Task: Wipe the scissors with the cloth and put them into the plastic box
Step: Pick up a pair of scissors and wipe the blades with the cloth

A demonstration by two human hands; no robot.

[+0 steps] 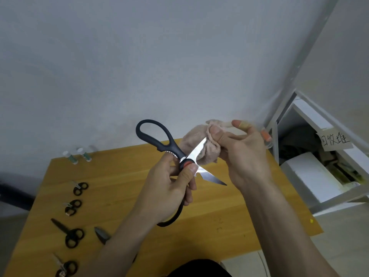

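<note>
Step in hand: the wiping, judged to be midway. A person holds large black-handled scissors (180, 156) open above a wooden table (229, 206), one blade buried in a pinkish cloth (196, 151).
Left hand: the left hand (171, 188) is curled round the lower handle, thumb pressing the red pivot; the upper handle loop stands free in the air.
Right hand: the right hand (239, 148) pinches the cloth round the upper blade between thumb and fingers; the index finger sticks out straight past the cloth.
Blades: spread wide apart, the lower one bare and pointing right, just below the right wrist.
Waiting on the table: four smaller black scissors (73, 237) lie in a line along the left edge, with two small bottles (78, 155) at the far corner.
Plastic box: not identifiable in this view; a shelf unit (319, 156) with a handwritten label stands to the right.
Next move: probably drawing the cloth along the blade, then treating the bare one. That exposed point near the wrist calls for care.
</note>
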